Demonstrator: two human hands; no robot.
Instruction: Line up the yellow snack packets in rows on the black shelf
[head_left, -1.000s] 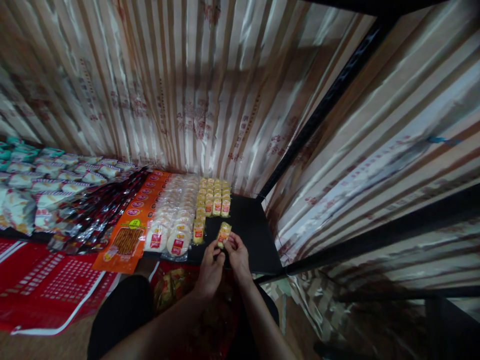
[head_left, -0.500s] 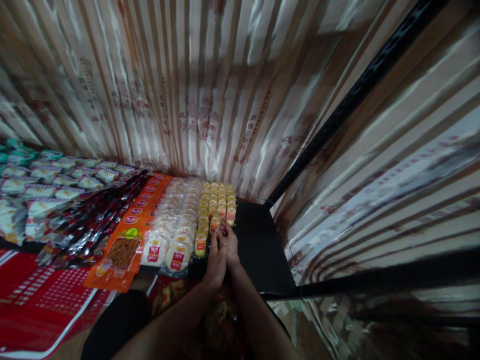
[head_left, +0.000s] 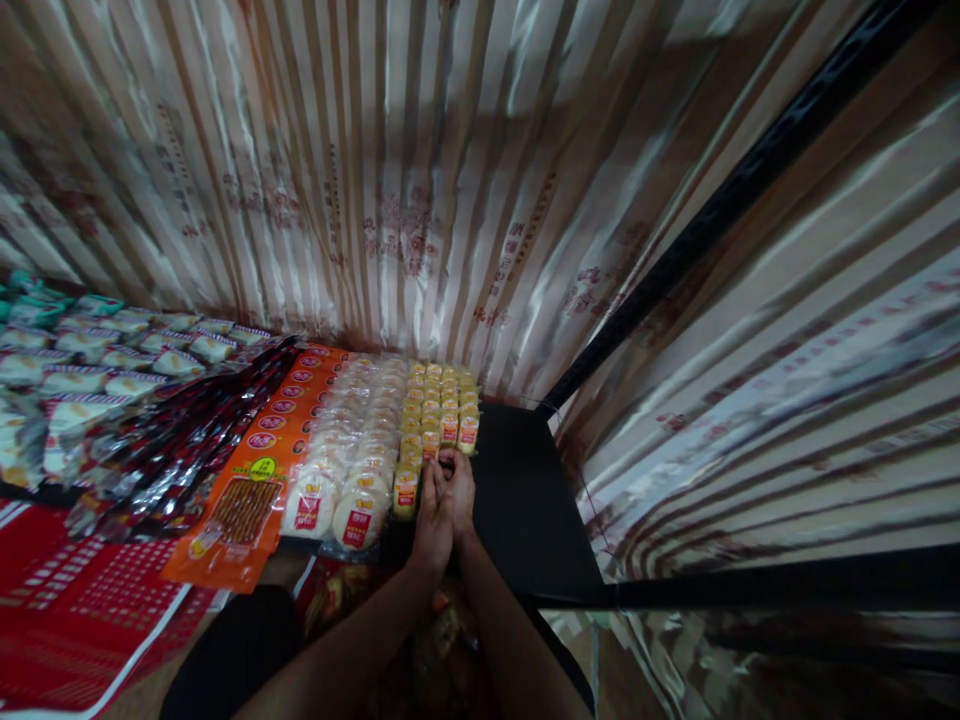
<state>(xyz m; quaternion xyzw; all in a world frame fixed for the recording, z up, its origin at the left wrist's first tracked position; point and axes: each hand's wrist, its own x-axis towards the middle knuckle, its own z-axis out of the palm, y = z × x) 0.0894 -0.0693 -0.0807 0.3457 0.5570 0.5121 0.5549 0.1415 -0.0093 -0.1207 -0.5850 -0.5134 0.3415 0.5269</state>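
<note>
My left hand [head_left: 433,518] and my right hand [head_left: 460,492] are pressed side by side at the front of the rows of small yellow wrapped snack packs [head_left: 448,428]. The fingers of both are bent and drawn together, and whatever they hold between them is hidden. Just beyond my fingertips stands a yellow pack with a red label [head_left: 430,445]. Left of my left hand, another yellow pack [head_left: 406,492] stands at the front of its row. Round white wrapped crackers [head_left: 358,512] stand in rows farther left.
A black shelf [head_left: 525,500] carries the goods. Orange snack packets [head_left: 244,510], dark red packets [head_left: 195,430] and white packets [head_left: 86,378] lie leftward. A red basket [head_left: 97,600] is below left. Wrapped items [head_left: 446,635] lie under my forearms. A black post [head_left: 675,270] slants before striped sheeting.
The view has shifted slightly, so the shelf sits a little farther right. My hands stay together at the yellow packs, with the fingers drawn closer to each other.
</note>
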